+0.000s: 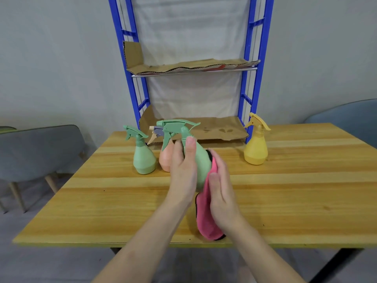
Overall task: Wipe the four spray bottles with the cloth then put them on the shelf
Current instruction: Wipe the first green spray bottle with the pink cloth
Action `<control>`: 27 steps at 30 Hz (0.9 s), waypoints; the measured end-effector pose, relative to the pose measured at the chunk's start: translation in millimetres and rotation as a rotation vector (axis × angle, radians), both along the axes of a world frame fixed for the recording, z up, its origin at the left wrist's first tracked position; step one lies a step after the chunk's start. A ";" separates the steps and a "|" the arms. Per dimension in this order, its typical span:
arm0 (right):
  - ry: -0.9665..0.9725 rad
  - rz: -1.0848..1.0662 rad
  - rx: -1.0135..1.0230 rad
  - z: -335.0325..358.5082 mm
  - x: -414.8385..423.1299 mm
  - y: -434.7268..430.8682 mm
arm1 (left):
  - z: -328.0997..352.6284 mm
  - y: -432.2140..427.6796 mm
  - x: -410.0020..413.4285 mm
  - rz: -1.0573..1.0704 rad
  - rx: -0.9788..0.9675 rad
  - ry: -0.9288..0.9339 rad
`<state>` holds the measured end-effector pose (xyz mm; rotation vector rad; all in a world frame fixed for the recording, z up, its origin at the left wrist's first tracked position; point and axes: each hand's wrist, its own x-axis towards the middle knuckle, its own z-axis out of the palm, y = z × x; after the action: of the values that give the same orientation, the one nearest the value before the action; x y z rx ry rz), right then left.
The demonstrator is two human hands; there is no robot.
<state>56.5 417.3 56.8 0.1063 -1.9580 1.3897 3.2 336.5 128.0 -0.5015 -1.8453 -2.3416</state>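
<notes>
While lifted clear of the worktop (pixel 102 201), gripped by the left hand (pixel 183 170) round the shoulder: the green spray bottle (pixel 201 160), thumb on the near side, fingers curled behind. Held tilted, with the long axis running from the trigger head, up and away to the left, down to the base, turned toward the person and to the right. Pressed against that lower right flank by the right hand (pixel 222 193): the pink cloth (pixel 208 219), pinched between thumb and curled fingers, loose end hanging toward the near edge of the worktop. For the coming wipe, probably best to slide the cloth along this axis, from base toward neck, or to turn the bottle with the left hand; right hand nearer to the base, left nearer to the head. Standing upright behind, on the worktop: a second green spray bottle (pixel 143 158) at the left, a peach spray bottle (pixel 165 160) just beside it and partly hidden by the left hand, a yellow spray bottle (pixel 256 148) well apart at the right. Beyond these, the blue shelf (pixel 193 72), lined with cardboard, carrying no bottle yet.
</notes>
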 end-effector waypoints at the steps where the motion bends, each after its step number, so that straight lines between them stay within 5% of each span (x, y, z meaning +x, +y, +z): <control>1: -0.061 0.041 -0.139 1.8 1.0 -2.1 | 0.7 -1.0 -0.2 -0.019 0.013 -0.014; 4: -0.167 0.101 -0.343 6.8 5.2 -5.9 | 0.7 -4.6 -1.8 -0.042 0.071 -0.028; 7: -0.183 0.101 -0.309 5.9 6.9 -8.8 | 1.0 -4.5 -2.1 -0.013 0.080 -0.045; 14: 0.089 -0.120 0.404 4.4 0.2 5.2 | -9.1 -0.3 -3.2 0.037 0.045 -0.018; 20: -0.124 0.076 -0.281 7.4 8.5 -3.2 | 2.6 -2.1 -2.9 -0.006 0.059 0.039; 27: -0.085 -0.036 -0.318 10.8 7.6 -5.6 | 8.7 10.3 5.9 0.039 -0.032 0.054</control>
<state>64.1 411.7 67.7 -0.1376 -1.7696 1.6852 9.2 346.8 136.7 -0.5232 -1.8544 -2.2543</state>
